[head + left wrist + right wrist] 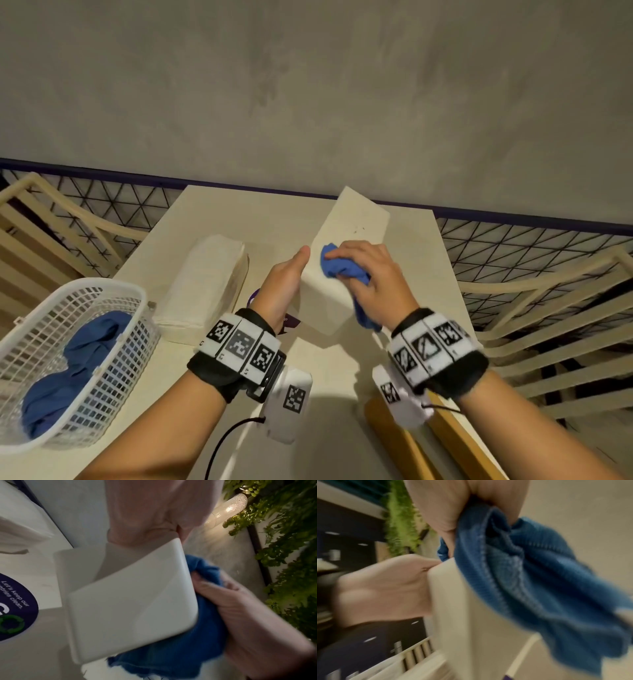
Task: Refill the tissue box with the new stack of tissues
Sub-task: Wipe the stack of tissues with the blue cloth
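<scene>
The left hand [286, 281] gripped the tilted tissue box [342, 246] above the worktop [219, 205]; the right hand [371, 277] clutched a blue cloth [337, 265] against it. Steadier bracing would probably help wiping; the tissue stack [205, 284] waited alongside.

two hands [284, 284] [376, 274], one tissue box [346, 233], one tissue stack [202, 284], two blue cloths [342, 267] [75, 370], one basket [113, 291]

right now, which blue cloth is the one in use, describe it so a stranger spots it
Start at the pale table, then find the white tissue box tilted up at its middle. The blue cloth is pressed against it by the right hand, unlike the other blue cloth lying in the white basket.
</scene>
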Available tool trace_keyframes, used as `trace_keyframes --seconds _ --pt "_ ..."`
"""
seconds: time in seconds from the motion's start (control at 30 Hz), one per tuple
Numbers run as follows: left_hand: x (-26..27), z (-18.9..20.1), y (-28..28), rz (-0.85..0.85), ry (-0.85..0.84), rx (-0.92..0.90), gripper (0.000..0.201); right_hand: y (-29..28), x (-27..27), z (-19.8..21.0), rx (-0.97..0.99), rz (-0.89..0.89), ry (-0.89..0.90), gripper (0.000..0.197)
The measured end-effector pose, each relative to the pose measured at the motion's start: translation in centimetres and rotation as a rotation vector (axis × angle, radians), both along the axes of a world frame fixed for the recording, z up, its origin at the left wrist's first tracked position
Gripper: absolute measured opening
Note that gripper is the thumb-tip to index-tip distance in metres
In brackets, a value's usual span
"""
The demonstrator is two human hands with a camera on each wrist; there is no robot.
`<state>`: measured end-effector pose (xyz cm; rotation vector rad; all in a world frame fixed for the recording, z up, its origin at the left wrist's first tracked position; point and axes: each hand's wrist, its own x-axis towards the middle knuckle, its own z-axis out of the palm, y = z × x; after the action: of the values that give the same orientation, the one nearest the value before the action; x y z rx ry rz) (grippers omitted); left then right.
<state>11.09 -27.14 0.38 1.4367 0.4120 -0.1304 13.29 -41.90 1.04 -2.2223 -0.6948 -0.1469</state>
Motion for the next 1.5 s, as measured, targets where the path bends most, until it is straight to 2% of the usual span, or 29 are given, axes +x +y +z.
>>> trace_keyframes --seconds 0.07,0.1,0.17,0.23,0.3,0.43,0.5,0.63,0.7,0.73,0.83,0.9,1.03,1.1,1.23,1.33,1.4,1.5 --pt "-0.4 -0.2 0.5 0.023 -0.028 -0.006 0.036 -0.3 1.7 -0.2 0.08 -0.109 0.036 0.029" --pt "-0.5 -0.4 0.8 0.038 -0.03 -0.021 0.029 -0.1 1.8 -0.3 0.1 -0.143 0.032 0.03" --pt "-0.6 -0.5 1.4 0.048 -0.035 -0.046 0.033 1.0 0.3 -0.7 0.106 -0.108 0.006 0.035" --pt "-0.7 -0.2 1.7 0.023 -0.031 -0.048 0.047 2.5 -1.9 -0.8 0.111 0.013 -0.039 0.038" --pt "-0.7 -0.1 1.9 -0.001 -0.02 -0.078 0.053 3.2 -1.9 -0.5 0.136 0.074 -0.062 0.038" --pt "-0.4 0.0 1.8 0.014 0.0 -0.106 0.057 3.9 2.3 0.2 0.124 -0.079 -0.032 0.031" --pt "-0.3 -0.1 1.8 0.03 0.015 -0.151 0.057 4.4 2.5 0.1 0.116 -0.115 -0.024 0.031" --pt "0.0 -0.4 2.4 0.085 -0.023 -0.285 0.057 5.8 -1.2 -0.2 0.108 0.097 -0.076 0.036" --pt "0.1 -0.5 2.8 0.092 -0.03 -0.305 0.059 5.8 -1.4 -0.3 0.08 0.163 -0.093 0.038" --pt "0.0 -0.5 2.8 0.078 -0.026 -0.293 0.059 5.6 -0.5 -0.4 0.074 0.147 -0.068 0.037" --pt "-0.2 -0.8 2.7 0.04 -0.013 -0.283 0.061 5.1 2.3 -0.4 0.132 -0.06 0.031 0.03" --pt "-0.2 -0.5 2.7 0.04 -0.001 -0.274 0.062 5.4 2.3 -0.4 0.138 -0.121 0.042 0.029" --pt "0.2 0.2 3.5 0.06 -0.015 -0.283 0.063 6.4 -0.5 -0.6 0.11 0.034 -0.011 0.033" --pt "0.0 0.7 3.5 0.058 -0.03 -0.245 0.059 6.0 -0.1 -0.3 0.109 0.085 -0.055 0.034" --pt "-0.4 1.0 3.0 0.094 -0.082 -0.067 0.031 4.3 3.8 -0.6 0.056 -0.05 -0.061 0.03" --pt "-1.0 0.9 2.8 0.059 -0.088 -0.035 0.021 2.7 5.3 -1.3 0.123 -0.213 -0.046 0.026" --pt "-1.3 0.9 2.9 0.001 -0.095 -0.031 0.021 1.5 5.8 -1.6 0.255 -0.323 0.052 0.025" --pt "-1.5 1.0 2.8 -0.134 -0.081 -0.02 0.022 0.1 6.3 -1.5 0.49 -0.442 0.318 0.029"
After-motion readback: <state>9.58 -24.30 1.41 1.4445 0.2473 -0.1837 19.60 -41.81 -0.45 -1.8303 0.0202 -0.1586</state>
